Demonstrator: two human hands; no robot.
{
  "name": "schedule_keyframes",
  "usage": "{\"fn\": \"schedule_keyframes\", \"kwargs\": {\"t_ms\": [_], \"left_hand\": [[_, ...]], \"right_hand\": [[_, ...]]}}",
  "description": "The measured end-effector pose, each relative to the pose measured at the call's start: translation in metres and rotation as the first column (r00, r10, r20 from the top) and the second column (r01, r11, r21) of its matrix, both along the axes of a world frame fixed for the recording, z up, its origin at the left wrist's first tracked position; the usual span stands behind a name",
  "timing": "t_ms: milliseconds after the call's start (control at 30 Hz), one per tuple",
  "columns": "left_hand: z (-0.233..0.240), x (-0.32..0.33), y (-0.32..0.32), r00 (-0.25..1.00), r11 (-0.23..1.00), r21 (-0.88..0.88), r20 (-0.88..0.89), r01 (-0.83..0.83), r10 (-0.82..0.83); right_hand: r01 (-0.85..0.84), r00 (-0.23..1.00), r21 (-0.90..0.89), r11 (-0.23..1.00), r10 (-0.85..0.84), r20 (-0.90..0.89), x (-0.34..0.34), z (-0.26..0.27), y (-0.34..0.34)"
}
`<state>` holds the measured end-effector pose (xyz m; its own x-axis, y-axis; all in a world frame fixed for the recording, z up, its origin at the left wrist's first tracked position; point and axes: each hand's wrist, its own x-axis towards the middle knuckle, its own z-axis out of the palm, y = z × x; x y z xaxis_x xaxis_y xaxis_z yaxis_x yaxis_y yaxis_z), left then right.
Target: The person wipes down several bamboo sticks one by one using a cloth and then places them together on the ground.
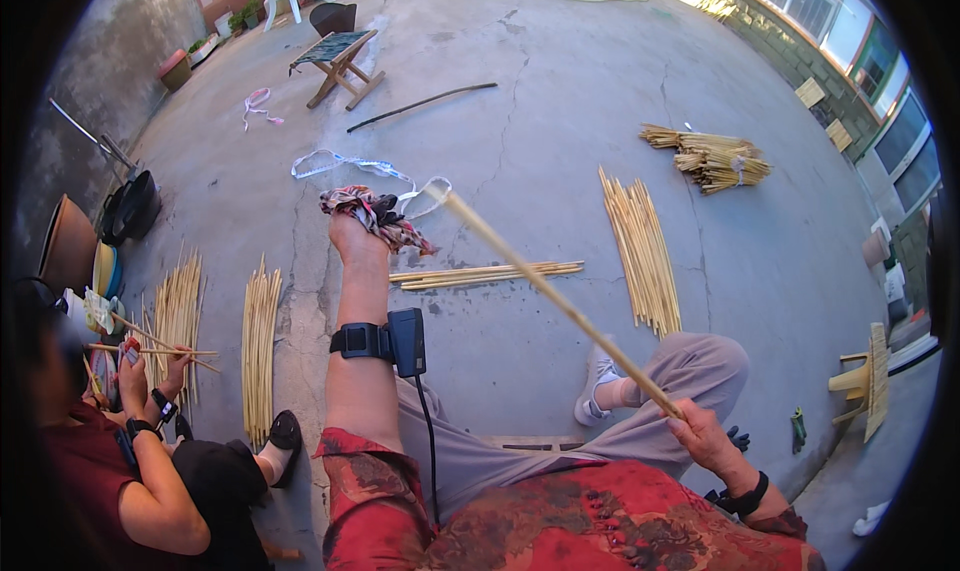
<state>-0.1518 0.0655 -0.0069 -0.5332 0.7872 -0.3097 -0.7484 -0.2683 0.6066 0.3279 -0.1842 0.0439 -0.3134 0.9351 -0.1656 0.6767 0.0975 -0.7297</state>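
My left hand [352,235] reaches forward, gripping a bunched patterned cloth [360,199] whose folds hide most of the fingers. A long pale stalk [551,292] is held near its lower end by my right hand [701,430]. The stalk slants up and away to the left, and its blurred far tip stands apart from the cloth, just to its right. Beneath it on the concrete, several loose stalks [487,274] lie crosswise. To their right is a larger pile of straight stalks [641,248].
Tied stalk bundles [720,158] lie at the far right. White-and-blue straps [352,163], a dark stick [420,107] and a folding stool [337,64] are ahead. On my left, a seated person [127,451] holds crossed stalks, beside another stalk pile [261,349].
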Motion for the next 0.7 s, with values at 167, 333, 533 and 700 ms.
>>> {"fn": "schedule_keyframes", "kwargs": {"t_ms": [167,333,533,700], "left_hand": [[0.01,0.056,-0.008,0.921,0.866,0.442,0.184,0.235,-0.344],[0.018,0.103,-0.039,0.857,0.81,0.397,0.097,0.432,-0.506],[0.009,0.124,-0.047,0.737,0.679,0.485,0.1,0.55,-0.669],[0.025,0.137,-0.049,0.812,0.779,0.249,-0.057,0.575,-0.581]], "right_hand": [[-0.005,0.736,-0.555,0.832,-0.373,-0.565,-0.035,0.019,0.043],[-0.258,0.653,-0.58,0.773,-0.303,-0.694,-0.108,0.009,0.114],[-0.493,0.55,-0.582,0.647,-0.287,-0.785,-0.178,-0.014,0.158],[-0.499,0.563,-0.634,0.59,-0.335,-0.755,-0.199,-0.019,0.163]]}}
